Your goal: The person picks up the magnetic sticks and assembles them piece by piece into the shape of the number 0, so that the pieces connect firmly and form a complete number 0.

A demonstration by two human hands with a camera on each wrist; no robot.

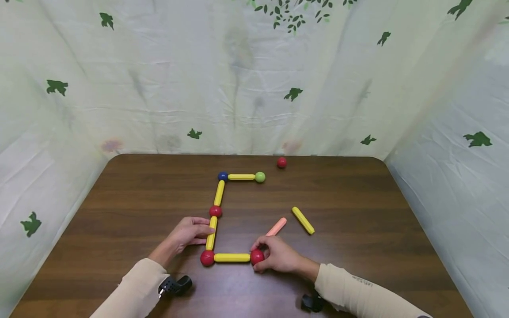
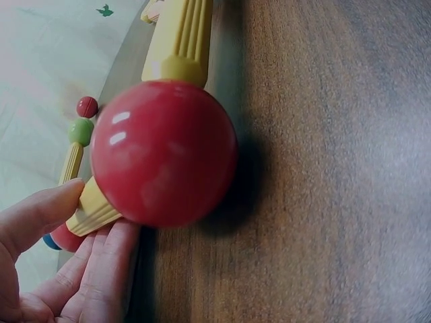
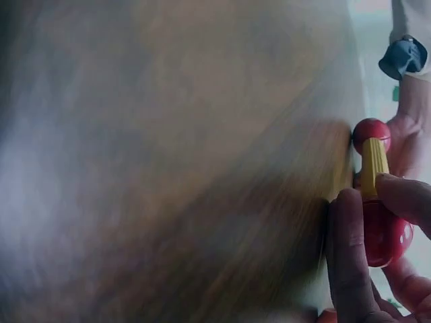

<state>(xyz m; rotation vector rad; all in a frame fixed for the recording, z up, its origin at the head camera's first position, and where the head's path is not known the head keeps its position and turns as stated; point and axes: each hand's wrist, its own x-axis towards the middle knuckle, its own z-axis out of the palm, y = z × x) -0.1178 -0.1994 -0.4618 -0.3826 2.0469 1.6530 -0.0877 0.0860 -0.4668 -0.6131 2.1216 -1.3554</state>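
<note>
Yellow rods and coloured balls form an open bracket-like shape on the table. With thumb and fingers, my left hand grips the lower upright yellow rod, between the middle red ball and the corner red ball. That corner ball looms large in the left wrist view. My right hand pinches the end red ball at the right end of the bottom yellow rod. In the right wrist view, the fingers wrap this ball and the thumb lies at the rod's end.
At the top, a blue ball joins a yellow rod leading to a green ball. A loose red ball lies near the far edge. Beyond my right hand are a salmon rod, partly hidden, and a loose yellow rod.
</note>
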